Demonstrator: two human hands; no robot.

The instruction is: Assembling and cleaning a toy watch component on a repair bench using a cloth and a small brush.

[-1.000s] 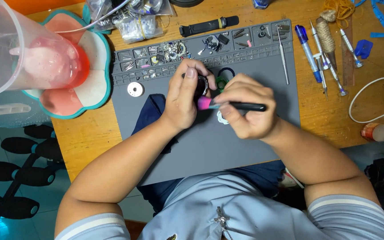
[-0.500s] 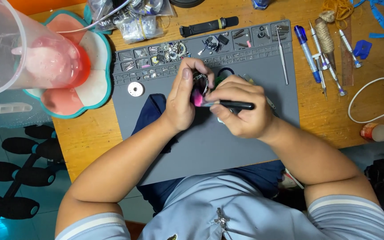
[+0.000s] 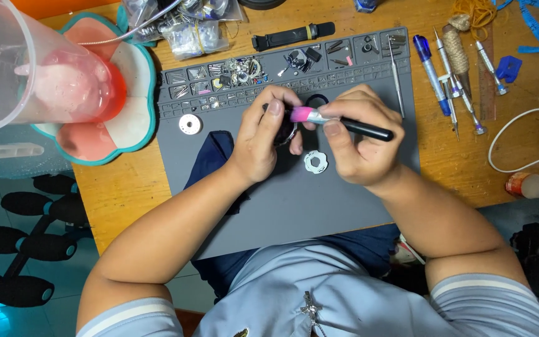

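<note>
Looking down from the head camera, I have my left hand (image 3: 263,140) curled shut around a small dark round part (image 3: 286,132), most of it hidden behind my fingers, held just above the grey work mat (image 3: 294,206) on the wooden bench (image 3: 126,187). My right hand (image 3: 360,140) is closed on a slim tool (image 3: 344,123) with a black shaft and a pink end, and that pink end sits right against the part. I cannot tell whether the tip is actually seated in anything.

A white toothed ring (image 3: 315,161) lies on the mat just below my hands, and a white washer (image 3: 189,124) rests off to the left, near a dark blue cloth (image 3: 210,159). The mat's top trays (image 3: 238,72) hold tiny metal pieces.

My worry is slippage: if I press off-axis, the tip could skid and scratch the part or jab my left fingers. Loosening my left grip could drop the part onto the toothed ring. A jolt of my wrists might also scatter those tray pieces.
</note>
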